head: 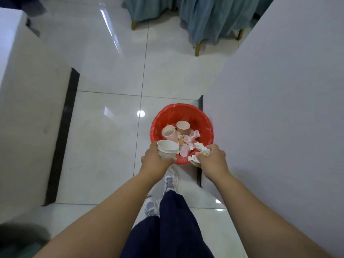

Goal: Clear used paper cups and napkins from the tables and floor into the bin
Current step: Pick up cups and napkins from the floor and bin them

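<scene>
The cups (167, 148) in the left hand (154, 159) are thin white paper, nested one inside the other. I judge them very light and easy to crush, so a loose hold around the side wall, just below the rim, should be enough, while a hard squeeze would fold them. The rim is probably the stiffest part. Some drops may remain inside, so it seems safer to keep the mouths up until they are over the bin. The left hand is curled around the lower cup from outside, and the open mouths face up.

The napkins (202, 151) in the right hand (214, 159) are soft and crumpled and weigh almost nothing. They can be taken at any place, but loose ends may slip out, so a full fist should hold better than a pinch. The right hand is closed on a white wad with yellowish stains, and bits of it stick out in front of the fingers and below them.

The bin (186, 110) stands on the floor (104, 146) just in front of both hands, with a red bag as liner. The hands are apart from each other, over its near edge. Beyond them, inside the bin, lie two more cups — they look pink from the liner — and torn paper pieces. Both loads seem ready for dropping, but the release is not yet done.
</scene>
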